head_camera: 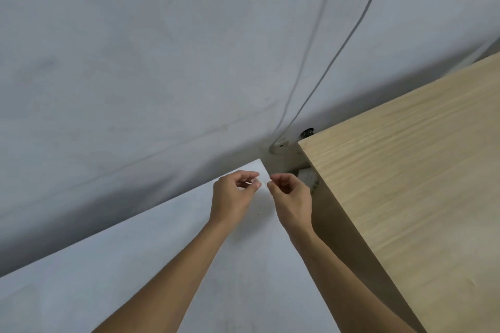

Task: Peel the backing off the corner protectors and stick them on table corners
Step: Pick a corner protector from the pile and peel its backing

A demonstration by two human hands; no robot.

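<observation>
A pale grey-white wall (135, 62) fills the far and left part of the view, with a short dark curved mark high up on it. On the right, a light wooden table (405, 184) runs from the near edge to the far right, and its far-left corner points toward the wall. Lower and to the left lies a white table (121, 292), whose far corner sits just beside the wooden one. Two bare forearms reach from the near edge toward that white corner.

The left hand (234, 193) and the right hand (292, 196) meet just over the corner, close together. The fingers of both are curled, and thumb and forefinger are drawn to a narrow pinch facing each other. Between the two sets of fingertips the corner protector (264, 184) shows only as a faint clear sliver, pinched from both sides. Its shape is too small and pale to tell.

Two thin cables (338, 54) run down the wall to a white fitting (281, 144) in the gap behind the tables. A small dark round part (307, 132) sits just beside the fitting. A white box with a barcode label (311, 180) shows under the wooden table's edge, right of the right hand.
</observation>
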